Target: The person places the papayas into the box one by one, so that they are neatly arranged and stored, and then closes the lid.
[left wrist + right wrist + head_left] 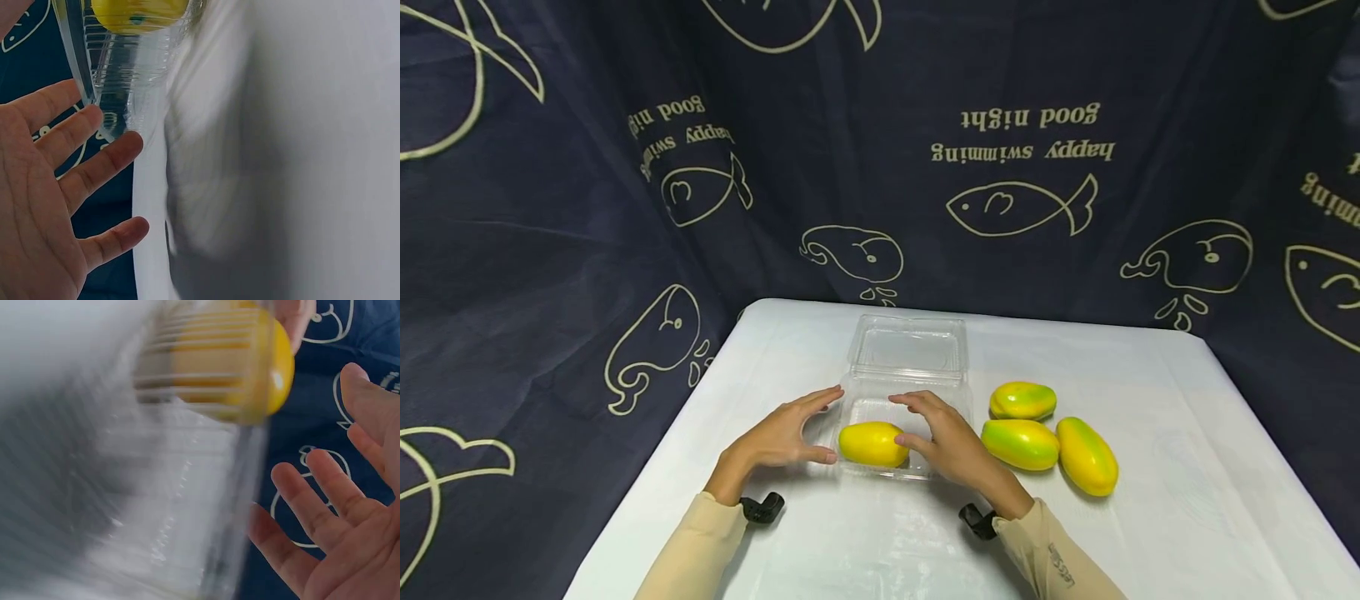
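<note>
A yellow papaya [871, 443] lies crosswise in the front part of a clear plastic clamshell box [868, 410], whose lid [910, 348] is folded back away from me. Beside the box's left edge is my left hand [781, 435], holding nothing, with fingers spread and thumb pointing toward the papaya. My right hand [953, 443] hovers over the right side of the box, its thumb overlapping the papaya's right end in the head view. In the right wrist view the fingers [306, 494] are extended beside the box wall and grip nothing; the papaya [219, 369] shows through the ribbed plastic.
To the right of the box, three yellow-green papayas sit close together: one at the back [1022, 401], one in front of it [1021, 444] and one slanted [1087, 457]. A white cloth covers the table [1195, 500]. Dark fish-printed fabric [865, 150] hangs behind and at the sides.
</note>
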Demonstrator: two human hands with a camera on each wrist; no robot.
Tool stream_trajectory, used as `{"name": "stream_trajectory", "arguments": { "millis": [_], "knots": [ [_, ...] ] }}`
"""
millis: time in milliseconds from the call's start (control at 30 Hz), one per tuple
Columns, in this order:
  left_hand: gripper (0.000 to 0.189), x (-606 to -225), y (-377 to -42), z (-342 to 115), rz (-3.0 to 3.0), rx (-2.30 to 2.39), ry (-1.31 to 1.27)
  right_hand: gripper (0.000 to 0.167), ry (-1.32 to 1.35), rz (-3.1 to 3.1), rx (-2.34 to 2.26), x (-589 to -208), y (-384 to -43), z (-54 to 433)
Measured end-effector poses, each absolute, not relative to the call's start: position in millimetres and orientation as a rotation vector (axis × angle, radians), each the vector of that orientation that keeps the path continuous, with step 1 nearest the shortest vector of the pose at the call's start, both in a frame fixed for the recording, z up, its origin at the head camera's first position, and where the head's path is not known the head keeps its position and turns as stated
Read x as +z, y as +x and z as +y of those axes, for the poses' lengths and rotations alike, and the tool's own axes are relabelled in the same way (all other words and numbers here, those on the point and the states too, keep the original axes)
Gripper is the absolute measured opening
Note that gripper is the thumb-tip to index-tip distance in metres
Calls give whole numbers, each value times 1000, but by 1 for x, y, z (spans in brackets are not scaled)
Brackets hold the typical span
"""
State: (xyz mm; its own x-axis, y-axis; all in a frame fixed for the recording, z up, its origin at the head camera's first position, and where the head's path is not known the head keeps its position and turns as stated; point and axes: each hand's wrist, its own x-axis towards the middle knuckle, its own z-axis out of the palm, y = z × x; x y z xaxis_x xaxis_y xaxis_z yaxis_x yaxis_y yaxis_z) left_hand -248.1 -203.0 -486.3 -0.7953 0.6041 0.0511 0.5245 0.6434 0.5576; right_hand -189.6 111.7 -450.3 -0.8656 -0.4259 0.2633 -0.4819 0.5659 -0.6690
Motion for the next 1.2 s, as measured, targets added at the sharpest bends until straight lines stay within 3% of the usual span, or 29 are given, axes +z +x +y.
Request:
{"name": "stream_trajectory", "arguments": {
  "millis": [467, 1200],
  "knots": [
    [101, -490, -245, -210, 2733, 860, 939, 55, 586, -2552, 1110, -443, -177, 134],
    [103, -490, -250, -204, 2682, 941, 952, 56, 249, -2444, 1010, -420, -155, 220]
  ]
}}
